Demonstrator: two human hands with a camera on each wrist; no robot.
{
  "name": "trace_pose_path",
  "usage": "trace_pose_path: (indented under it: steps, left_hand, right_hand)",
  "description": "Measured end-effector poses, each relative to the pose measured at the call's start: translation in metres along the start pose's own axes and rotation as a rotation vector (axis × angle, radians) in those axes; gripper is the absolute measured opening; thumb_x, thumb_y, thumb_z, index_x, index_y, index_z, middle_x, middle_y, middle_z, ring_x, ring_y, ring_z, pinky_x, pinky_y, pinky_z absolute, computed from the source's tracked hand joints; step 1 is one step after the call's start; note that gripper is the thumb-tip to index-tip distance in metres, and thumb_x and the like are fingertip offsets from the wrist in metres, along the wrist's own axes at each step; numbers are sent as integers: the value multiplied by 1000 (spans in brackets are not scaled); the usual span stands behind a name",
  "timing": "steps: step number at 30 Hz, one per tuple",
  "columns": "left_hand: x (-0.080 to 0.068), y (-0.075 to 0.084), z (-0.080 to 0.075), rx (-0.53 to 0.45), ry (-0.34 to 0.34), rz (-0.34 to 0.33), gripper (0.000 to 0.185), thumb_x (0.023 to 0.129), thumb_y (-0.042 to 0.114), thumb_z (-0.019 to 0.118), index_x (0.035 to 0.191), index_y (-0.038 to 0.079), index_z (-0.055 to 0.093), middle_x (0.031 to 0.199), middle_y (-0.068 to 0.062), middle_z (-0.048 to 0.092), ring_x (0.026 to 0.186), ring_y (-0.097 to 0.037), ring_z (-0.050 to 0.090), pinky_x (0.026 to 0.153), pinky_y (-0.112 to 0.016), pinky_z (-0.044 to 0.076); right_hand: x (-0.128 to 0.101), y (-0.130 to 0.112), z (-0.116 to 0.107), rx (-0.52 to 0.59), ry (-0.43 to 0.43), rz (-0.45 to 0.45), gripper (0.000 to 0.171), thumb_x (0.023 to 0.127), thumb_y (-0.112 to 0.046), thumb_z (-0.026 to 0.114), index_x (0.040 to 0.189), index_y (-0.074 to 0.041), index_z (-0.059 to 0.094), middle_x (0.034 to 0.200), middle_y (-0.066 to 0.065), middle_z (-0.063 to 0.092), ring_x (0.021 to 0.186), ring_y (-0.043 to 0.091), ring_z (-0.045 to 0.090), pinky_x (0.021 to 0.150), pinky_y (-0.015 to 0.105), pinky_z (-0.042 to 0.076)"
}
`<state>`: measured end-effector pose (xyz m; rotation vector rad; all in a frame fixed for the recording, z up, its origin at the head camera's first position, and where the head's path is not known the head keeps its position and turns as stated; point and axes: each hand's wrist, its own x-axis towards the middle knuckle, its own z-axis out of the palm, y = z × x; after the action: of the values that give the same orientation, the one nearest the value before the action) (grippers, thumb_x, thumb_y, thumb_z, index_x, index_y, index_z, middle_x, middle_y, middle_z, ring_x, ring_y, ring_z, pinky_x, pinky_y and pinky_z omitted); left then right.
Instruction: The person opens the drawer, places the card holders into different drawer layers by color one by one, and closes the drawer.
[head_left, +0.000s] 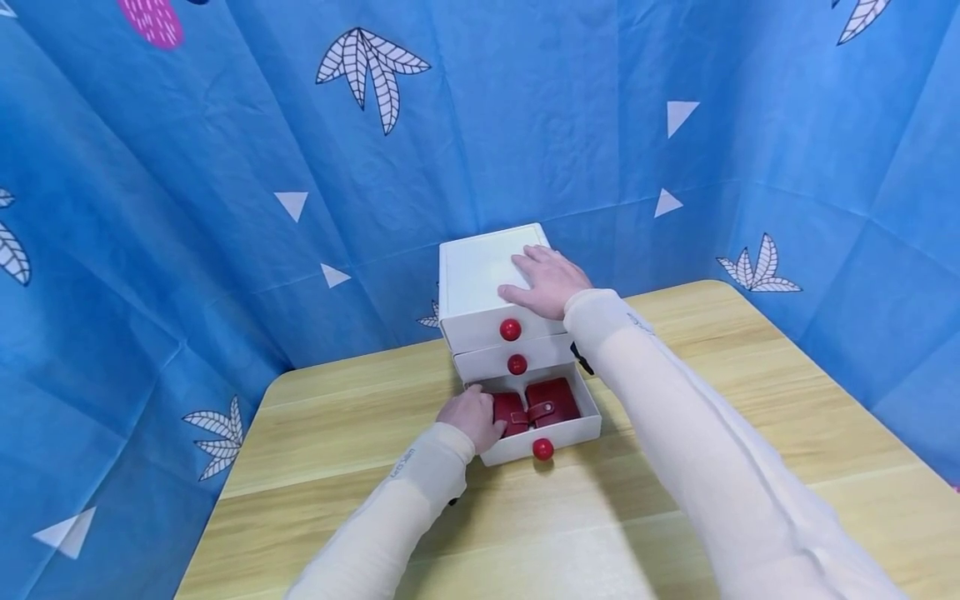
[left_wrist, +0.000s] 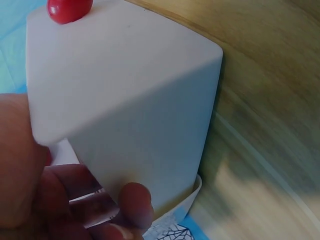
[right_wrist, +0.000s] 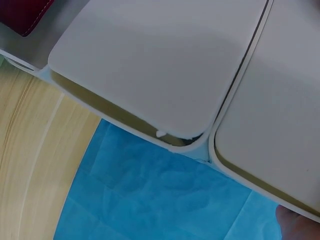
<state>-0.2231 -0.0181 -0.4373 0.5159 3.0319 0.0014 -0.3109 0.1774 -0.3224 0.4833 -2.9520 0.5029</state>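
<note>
Cabinet, small, white, three drawers [head_left: 487, 279], each drawer front bearing a round red knob; stands at the far middle of a light wooden table [head_left: 750, 392], backed by a blue printed cloth [head_left: 225, 208].

Bottom drawer [head_left: 577, 432]: pulled out toward the person, its knob [head_left: 543, 449] at the near face. Upper two drawers: pushed in.

Contents of the open drawer: two dark red leather-look cases. One case with a snap strap [head_left: 553, 402] lies on the right side, untouched. A second red case [head_left: 510, 414] lies just beside it on the left.

Left hand [head_left: 472, 417]: at the left side of the open drawer, fingers curled over the second red case; it looks like a grasp, though the fingertips are hidden from the head view and the wrist view is too close to confirm.

Right hand [head_left: 546, 279]: laid flat on the cabinet top, fingers straight, holding nothing, apparently steadying the cabinet.

Step in hand, as judged: taking hold of the left case inside the drawer. Next move calls for a firm pinch and a straight lift clear of the drawer wall, the cabinet kept pressed down meanwhile.
</note>
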Motion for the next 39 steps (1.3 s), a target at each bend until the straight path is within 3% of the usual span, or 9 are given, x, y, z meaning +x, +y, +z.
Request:
trace_pose_path:
  steps: [7, 13, 26, 30, 39]
  left_hand:
    - [-2, -6, -4, -70, 26, 8, 42, 85, 38, 71, 111, 5, 69, 101, -9, 62, 85, -21, 59, 84, -38, 52]
    - [-15, -12, -19, -129, 86, 41, 46, 87, 37, 69, 122, 7, 66, 114, -10, 64, 100, -24, 62, 91, -40, 50]
    - [-41, -20, -57, -167, 324, 143, 41, 88, 29, 69, 122, 7, 65, 116, -9, 66, 104, -26, 63, 90, -40, 51]
    - [-45, -21, -63, -174, 368, 134, 43, 88, 29, 69, 125, 8, 63, 113, -9, 66, 101, -25, 63, 88, -39, 52]
    - [-53, -25, -65, -196, 409, 121, 51, 88, 34, 69, 131, 9, 59, 121, -10, 63, 113, -27, 58, 95, -43, 48]
  right_hand:
    - [2, 1, 2, -7, 14, -7, 78, 91, -65, 38, 151, -16, 32, 158, 9, 22, 146, 26, 15, 116, 43, 15]
    - [1, 0, 1, -4, 3, -5, 78, 91, -66, 37, 152, -17, 31, 158, 9, 21, 146, 26, 14, 116, 44, 15]
    - [-2, 1, -2, 1, -4, -13, 78, 92, -66, 37, 152, -16, 31, 158, 9, 21, 146, 26, 14, 116, 44, 15]
    - [-3, 1, -3, 0, -12, -11, 78, 92, -66, 36, 152, -16, 30, 158, 9, 21, 146, 26, 14, 116, 44, 15]
    - [-2, 0, -3, -3, -13, -11, 78, 92, -66, 36, 151, -16, 31, 158, 9, 21, 146, 26, 13, 116, 44, 15]
